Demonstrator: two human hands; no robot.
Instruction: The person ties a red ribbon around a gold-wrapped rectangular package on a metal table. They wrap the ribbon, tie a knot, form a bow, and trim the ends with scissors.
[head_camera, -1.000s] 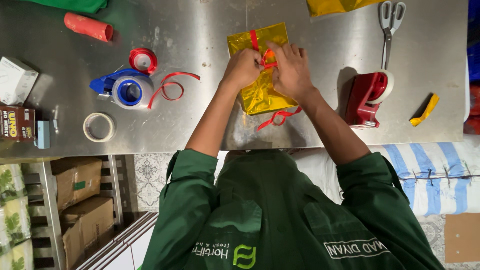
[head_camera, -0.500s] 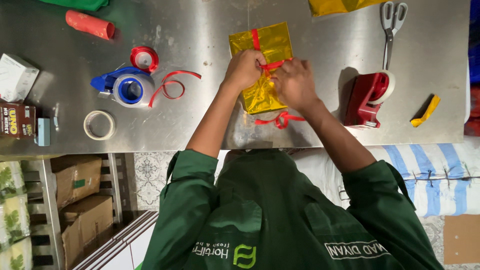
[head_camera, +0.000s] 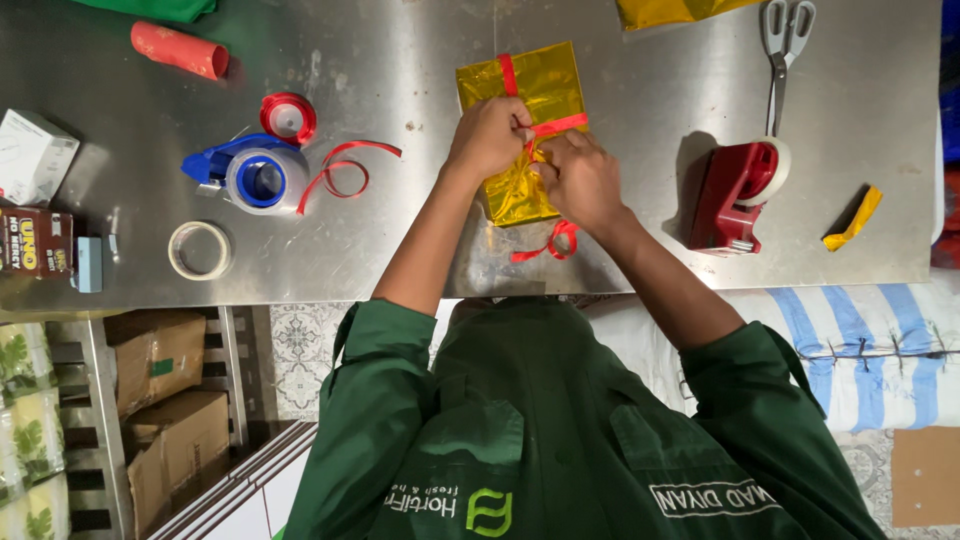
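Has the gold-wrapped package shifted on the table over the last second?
Yes, slightly. The gold-wrapped package now lies a bit farther up the steel table, away from the near edge; the red tape dispenser has not moved.

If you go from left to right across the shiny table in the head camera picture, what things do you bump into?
White box → ring of clear tape → blue tape dispenser → gold present, with the left hand and right hand on its red ribbon → red tape dispenser → yellow scrap.
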